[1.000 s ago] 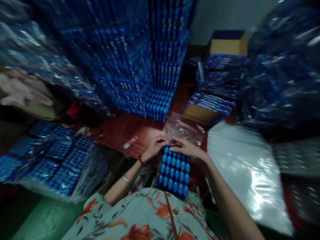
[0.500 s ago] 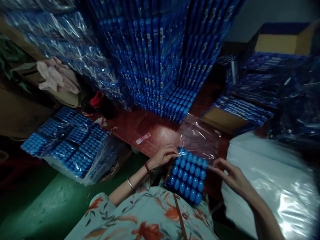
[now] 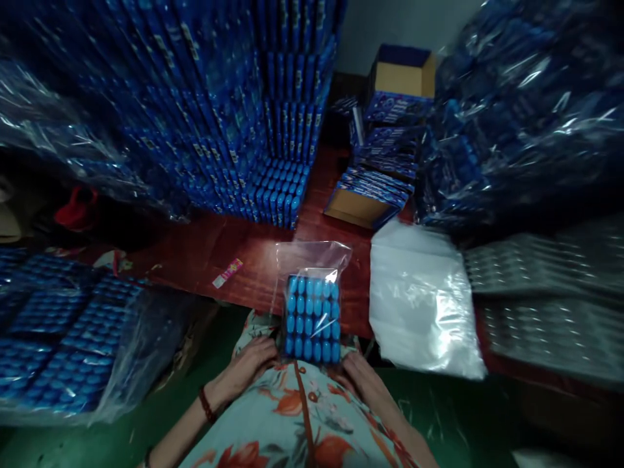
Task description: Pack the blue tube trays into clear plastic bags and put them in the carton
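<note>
Blue capsule pack (image 3: pixel 312 320) now fully inside clear bag (image 3: pixel 312 260), standing at near edge of red table (image 3: pixel 234 244), against person's lap. L hand (image 3: pixel 251 367) grips bag's lower left corner, R hand (image 3: pixel 359 378) lower right. Stack of clear bags (image 3: pixel 419 299) just to the right; blue pack wall (image 3: pixel 244 110) behind.

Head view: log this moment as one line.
left hand: holds blue pack's lower left | right hand: holds lower right | blue pack: upright inside clear bag | behind: red table
</note>
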A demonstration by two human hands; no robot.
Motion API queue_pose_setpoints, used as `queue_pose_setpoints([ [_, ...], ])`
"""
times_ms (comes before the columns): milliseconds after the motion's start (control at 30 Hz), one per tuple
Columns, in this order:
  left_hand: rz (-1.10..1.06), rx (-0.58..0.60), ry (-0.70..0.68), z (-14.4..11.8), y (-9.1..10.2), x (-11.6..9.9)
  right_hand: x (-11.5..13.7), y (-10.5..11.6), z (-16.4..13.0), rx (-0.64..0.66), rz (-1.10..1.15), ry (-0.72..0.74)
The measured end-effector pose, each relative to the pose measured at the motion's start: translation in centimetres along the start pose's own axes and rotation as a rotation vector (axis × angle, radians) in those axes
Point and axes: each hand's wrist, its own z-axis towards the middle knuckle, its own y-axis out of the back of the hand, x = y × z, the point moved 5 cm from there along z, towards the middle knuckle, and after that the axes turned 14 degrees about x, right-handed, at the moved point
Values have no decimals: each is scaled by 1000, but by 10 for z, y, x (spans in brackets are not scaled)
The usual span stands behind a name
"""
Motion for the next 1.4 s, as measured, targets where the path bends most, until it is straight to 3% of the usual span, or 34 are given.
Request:
queue_pose_setpoints([
  [100,-23,-47,-39,14,-1,3,6,3,19,-66,-123,80],
  [200,-147,-146,0,33,19,0,11,20,48,-75,-49,31],
  [333,-215,-255,13,54,74,-24,19,66,84,-81,-17,9],
  [467,-26,-362,-125,64,141,-69,32,126,107,-114,-129,97],
  [667,211,-534,-241,72,223,-130,68,214,138,-469,-132,191],
  [767,275,-608,-276,81,258,-145,76,240,162,-517,-28,161],
  [833,272,-620,-293,90,273,-144,72,249,178,-529,50,129],
  [967,32,-766,-294,103,281,-113,51,258,207,-544,187,131],
  [1167,-657,-900,-250,133,263,-55,34,264,238,-429,321,210],
  [1400,-875,-984,-415,159,277,-60,22,275,252,-374,411,214],
])
